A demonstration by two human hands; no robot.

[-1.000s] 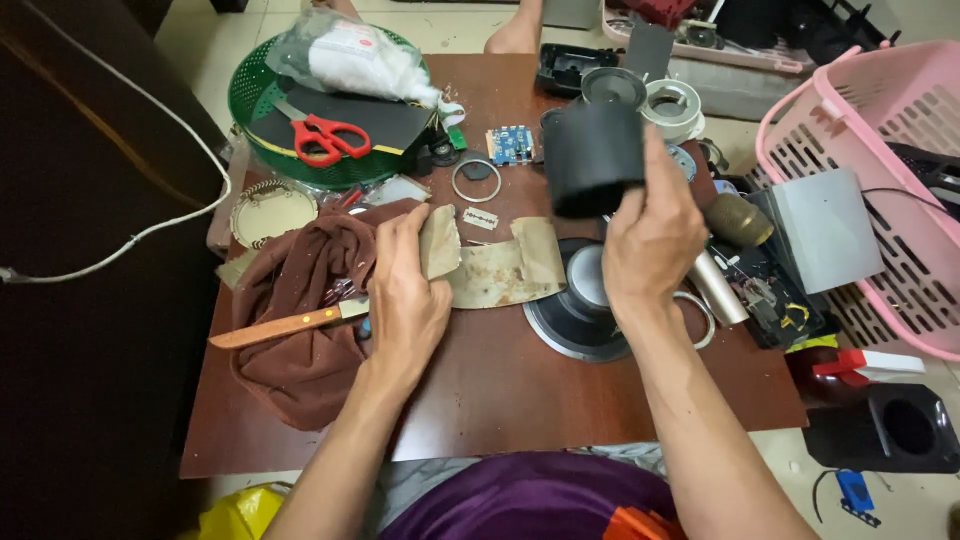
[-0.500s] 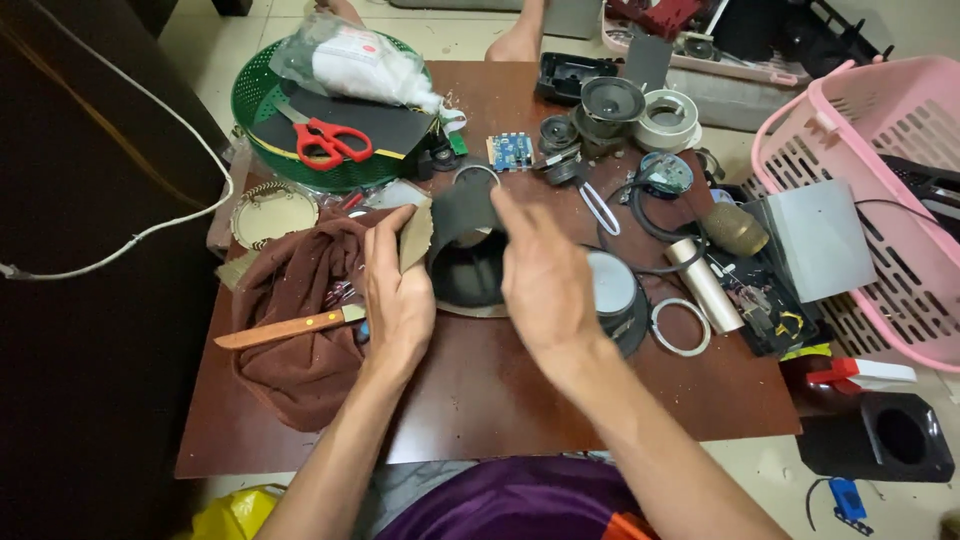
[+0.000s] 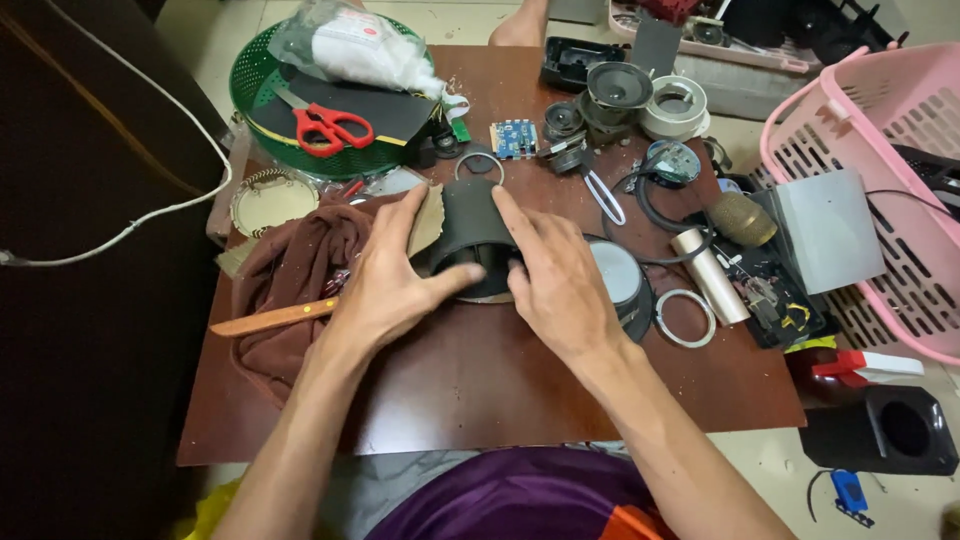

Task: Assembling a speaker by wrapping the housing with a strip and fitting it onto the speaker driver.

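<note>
Mid-frame on the brown table, both hands cup a black cylinder: left hand and right hand grasp its sides. It looks rigid, light and hollow; the side walls seem the safest hold.

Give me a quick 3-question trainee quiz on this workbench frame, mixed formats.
1. True or false: both hands grip the black cylinder.
2. The scissors lie on: A) pink basket B) green basket C) brown cloth.
3. What lies on the brown cloth by the left hand?

Key: 1 true, the right hand too. 2 B. 3 A wooden-handled knife.
</note>
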